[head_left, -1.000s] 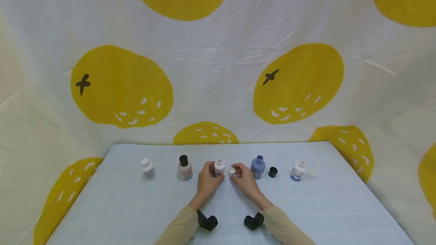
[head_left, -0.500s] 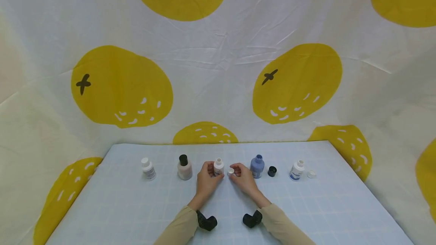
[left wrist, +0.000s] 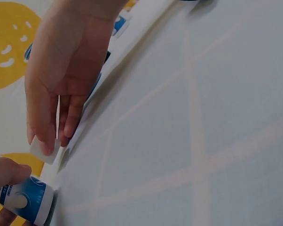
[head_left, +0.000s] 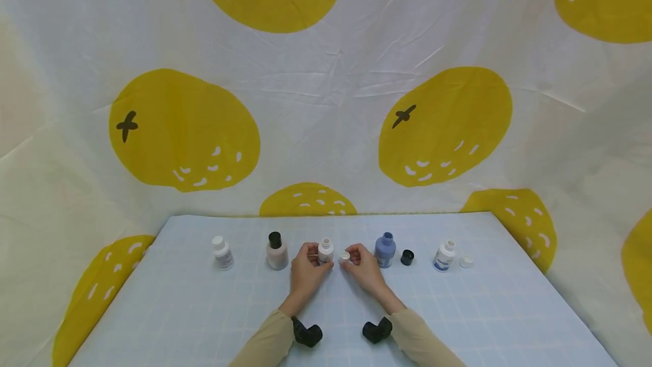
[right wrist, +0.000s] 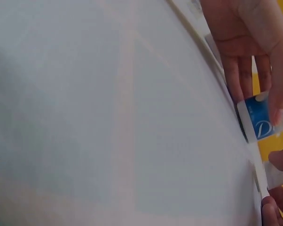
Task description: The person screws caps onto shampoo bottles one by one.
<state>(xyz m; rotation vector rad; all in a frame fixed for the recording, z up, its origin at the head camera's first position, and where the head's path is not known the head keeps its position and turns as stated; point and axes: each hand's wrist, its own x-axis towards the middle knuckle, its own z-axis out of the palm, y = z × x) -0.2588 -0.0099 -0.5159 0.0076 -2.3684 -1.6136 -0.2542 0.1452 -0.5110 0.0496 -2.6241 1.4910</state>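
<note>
My left hand (head_left: 307,276) grips a small uncapped bottle (head_left: 325,251), white with a blue label, which stands upright on the table. A short way to its right, my right hand (head_left: 370,274) pinches a white cap (head_left: 344,256) between thumb and fingers. Bottle and cap are apart. In the left wrist view the cap (left wrist: 44,149) is at the right hand's fingertips, low by the tabletop. From the right wrist the blue label (right wrist: 260,117) shows beneath the left thumb, while the left hand's other fingers reach behind the bottle.
Left of the hands stand a white capped bottle (head_left: 222,254) and a pinkish bottle with a black cap (head_left: 274,239). To the right are an uncapped blue bottle (head_left: 385,251), a black cap (head_left: 407,257), an uncapped white bottle (head_left: 445,256) and a white cap (head_left: 466,261).
Both hands have shifted very slightly left, the left hand with its bottle and the right hand with the cap. Their holds look the same, and the other bottles stay in place.
</note>
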